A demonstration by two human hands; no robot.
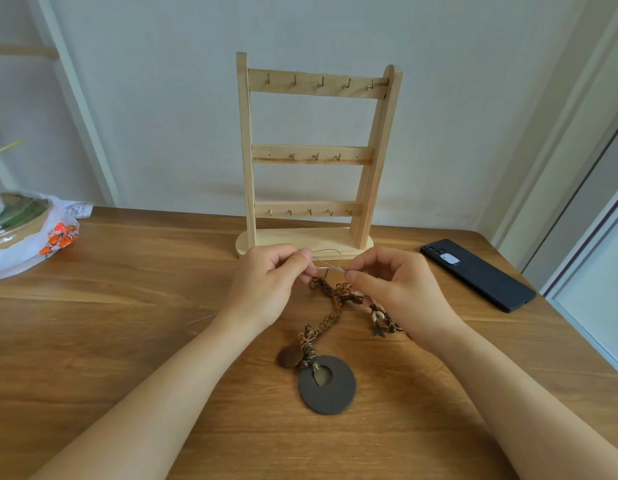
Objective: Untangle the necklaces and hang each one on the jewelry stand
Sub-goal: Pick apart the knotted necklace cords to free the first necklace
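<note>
A wooden jewelry stand point(312, 157) with three hook rails stands at the back of the table, all hooks bare. In front of its base my left hand point(266, 289) and my right hand point(394, 289) each pinch a thin silver chain point(330, 268) that loops between them. Below the hands a brown braided necklace point(330, 308) lies tangled on the wood, with a dark round ring pendant point(326, 384) and a brown bead near me. A second strand with shells and a star charm point(380, 322) runs under my right hand, partly hidden.
A black phone point(477, 273) lies face down to the right of the stand. At the left edge sits a plastic bag with orange print point(58, 237) holding a round container. The wooden table point(127, 306) meets a white wall behind.
</note>
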